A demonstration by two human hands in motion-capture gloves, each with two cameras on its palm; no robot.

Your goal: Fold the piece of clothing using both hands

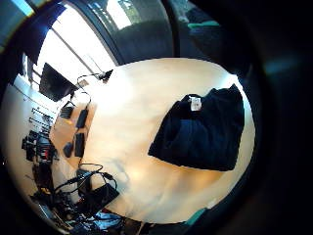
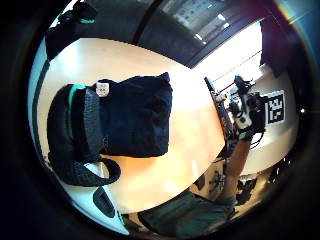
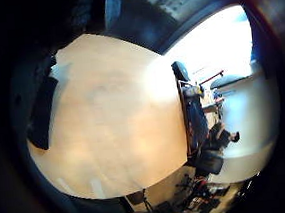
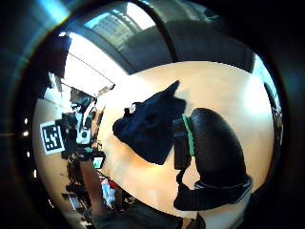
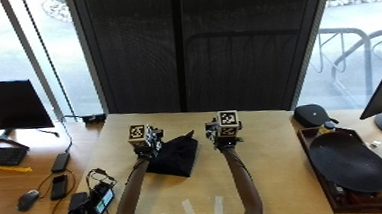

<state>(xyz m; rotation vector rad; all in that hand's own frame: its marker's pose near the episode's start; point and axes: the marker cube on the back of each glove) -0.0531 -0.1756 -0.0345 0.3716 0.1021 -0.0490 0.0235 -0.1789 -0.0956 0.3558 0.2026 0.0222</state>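
Now: dark garment (image 5: 175, 157) lying flat on worktop (image 5: 267, 152) as compact folded packet, white label (image 1: 195, 102) up near one edge, so folding judged largely done. Left hand (image 5: 144, 141) raised at packet's left edge, right hand (image 5: 223, 131) raised well apart to its right; neither seen holding cloth. Finger state of both: cannot tell. Hands likely lifted clear to check result.

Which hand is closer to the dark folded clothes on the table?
The left hand. It is over the near left edge of the folded clothes. The right hand is off to the clothes' right, over bare table, with a gap between them.
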